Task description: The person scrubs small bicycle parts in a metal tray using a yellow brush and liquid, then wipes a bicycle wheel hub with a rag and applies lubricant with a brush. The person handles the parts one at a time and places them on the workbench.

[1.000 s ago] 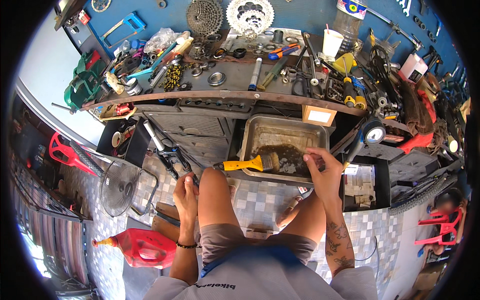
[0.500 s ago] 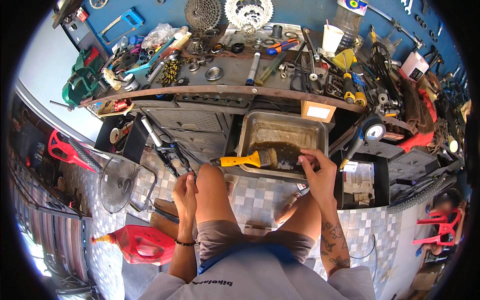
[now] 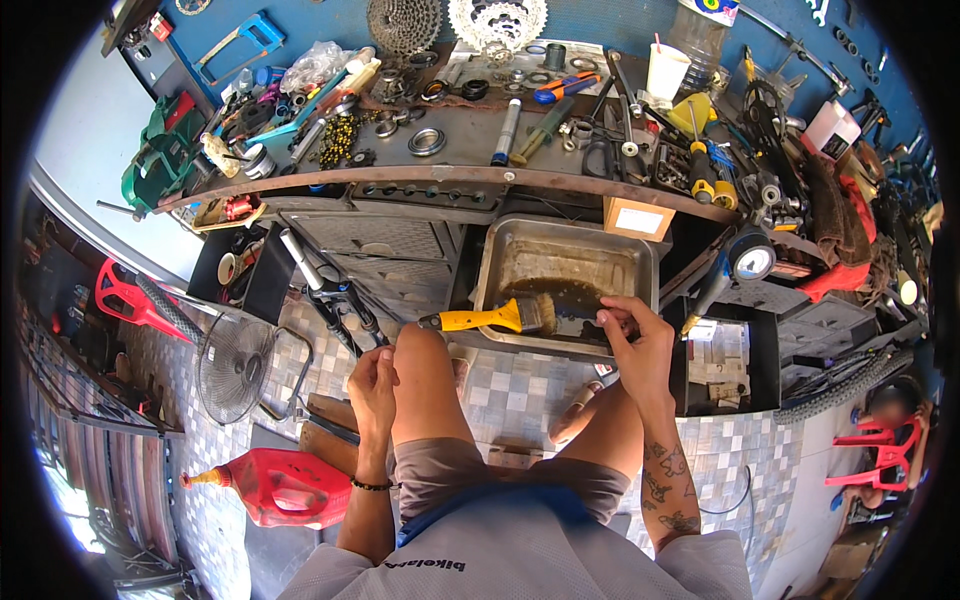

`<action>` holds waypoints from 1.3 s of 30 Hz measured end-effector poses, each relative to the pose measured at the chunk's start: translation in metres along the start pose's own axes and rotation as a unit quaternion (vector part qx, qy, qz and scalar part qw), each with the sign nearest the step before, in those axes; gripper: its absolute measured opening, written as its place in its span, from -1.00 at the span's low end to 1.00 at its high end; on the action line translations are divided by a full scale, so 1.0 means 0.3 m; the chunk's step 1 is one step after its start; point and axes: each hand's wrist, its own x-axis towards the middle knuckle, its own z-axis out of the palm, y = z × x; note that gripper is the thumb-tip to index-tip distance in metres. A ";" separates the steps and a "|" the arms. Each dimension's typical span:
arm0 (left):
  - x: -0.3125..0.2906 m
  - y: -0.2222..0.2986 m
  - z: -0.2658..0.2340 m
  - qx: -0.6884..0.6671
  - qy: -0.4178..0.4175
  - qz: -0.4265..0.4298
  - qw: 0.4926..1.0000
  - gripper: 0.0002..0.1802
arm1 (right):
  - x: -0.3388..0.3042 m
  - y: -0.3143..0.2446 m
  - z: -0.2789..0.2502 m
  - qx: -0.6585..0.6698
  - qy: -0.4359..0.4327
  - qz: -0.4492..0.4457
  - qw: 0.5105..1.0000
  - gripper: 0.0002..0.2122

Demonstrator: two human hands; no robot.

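Note:
A metal tray (image 3: 655, 262) with dark, murky liquid in its bottom stands in front of my knees. Across its near left corner lies a brush (image 3: 480, 319) with a yellow handle, its bristles over the liquid. My right hand (image 3: 638, 338) hovers over the tray's near right corner, thumb and fingers pinched; a small dark bit shows between them, too small to name. Beside my left knee, my left hand (image 3: 373, 388) is closed with thumb against fingers. Whatever it may hold is hidden.
A workbench (image 3: 460, 172) beyond the tray carries bearings, tools and a white cup (image 3: 665, 74). An open drawer (image 3: 720, 365) is at right. A bicycle fork (image 3: 322, 290), a fan (image 3: 235, 370) and a red jug (image 3: 285, 487) stand at left. Another person sits far right.
Hardly anything differs. Both hands keep nearly the same place and pose, and the brush stays on the tray; the view shifts very slightly.

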 end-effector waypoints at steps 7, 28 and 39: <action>-0.002 -0.016 0.002 -0.009 -0.007 -0.002 1.000 -0.64 | -0.005 0.001 0.001 -0.002 0.000 0.004 1.000 -0.82; -0.005 -0.034 -0.005 -0.013 -0.023 -0.016 1.000 -0.63 | -0.011 -0.013 0.008 -0.025 0.005 0.005 1.000 -0.81; -0.009 -0.041 -0.004 0.012 -0.020 -0.024 0.999 -0.65 | -0.015 -0.009 0.012 -0.027 -0.001 0.019 0.999 -0.81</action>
